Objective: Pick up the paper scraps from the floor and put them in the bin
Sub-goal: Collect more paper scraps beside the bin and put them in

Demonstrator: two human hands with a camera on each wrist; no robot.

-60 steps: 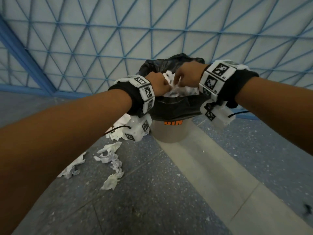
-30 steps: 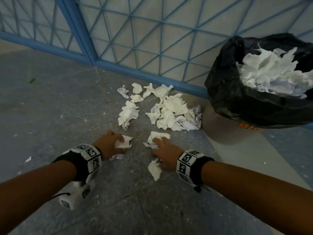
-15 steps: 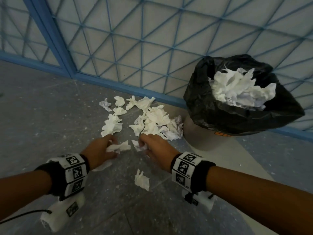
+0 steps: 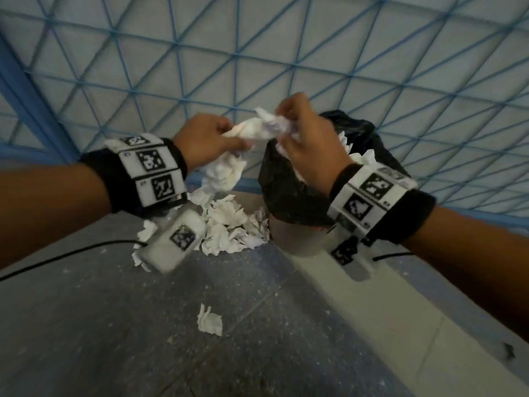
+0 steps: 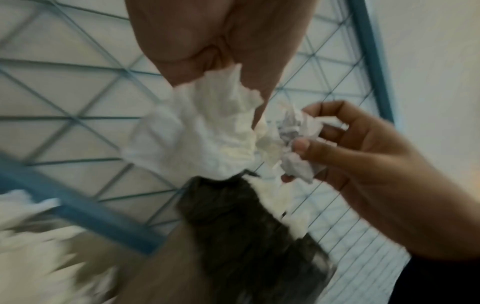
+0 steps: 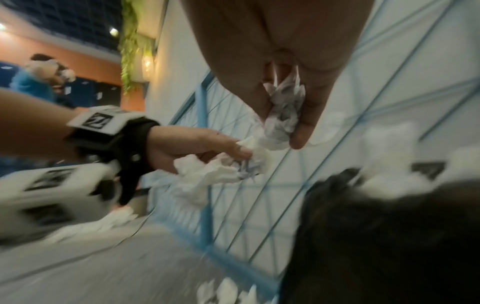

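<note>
Both hands are raised side by side near the bin's left edge, each with crumpled white paper. My left hand (image 4: 211, 138) grips a large scrap (image 4: 226, 170) that hangs below it, the same large scrap (image 5: 205, 135) in the left wrist view. My right hand (image 4: 303, 133) pinches a smaller printed scrap (image 4: 274, 123), the same printed scrap (image 6: 284, 115) in the right wrist view. The bin (image 4: 286, 193) has a black bag, with white paper (image 4: 363, 157) showing at its top behind my right wrist. A heap of scraps (image 4: 229, 227) lies on the floor left of the bin. One loose scrap (image 4: 209, 320) lies nearer me.
A white wall panel with blue lattice (image 4: 257, 53) stands right behind the bin and the heap. A pale strip of floor (image 4: 357, 310) runs from the bin toward the lower right. Cables trail from both wrist cameras. In the right wrist view, a person (image 6: 33, 82) is far off.
Both hands have lifted off the floor with paper and moved up and right to the bin. My view has tilted up. One scrap stays on the floor near me.
</note>
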